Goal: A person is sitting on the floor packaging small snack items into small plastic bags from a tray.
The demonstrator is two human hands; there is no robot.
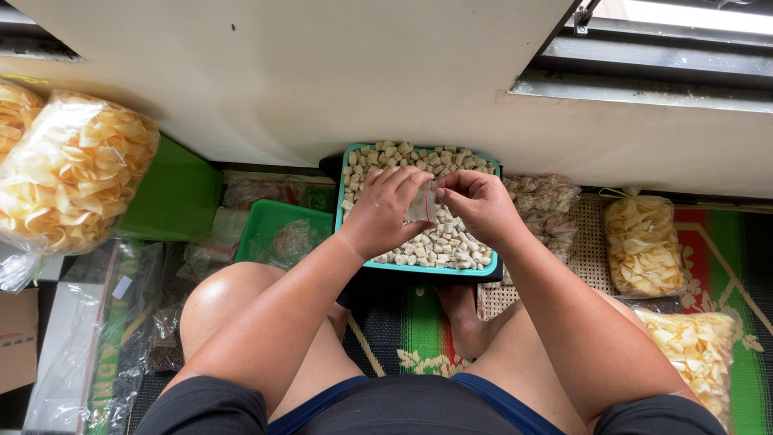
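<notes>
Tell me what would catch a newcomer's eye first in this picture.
Probably the teal tray heaped with small pale snack pieces, at centre against the wall. Right above it the left hand and right hand pinch a small clear plastic bag between them. Next, the big clear bag of yellow chips at far left, with smaller chip bags on the striped mat at right.

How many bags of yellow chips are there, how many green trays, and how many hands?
Bags of yellow chips: 4 (a big one at the left, a sliver at the left edge, two on the right)
Green trays: 2 (teal tray, green tray)
Hands: 2 (left hand, right hand), both pinching a small clear bag
Total: 8
</notes>
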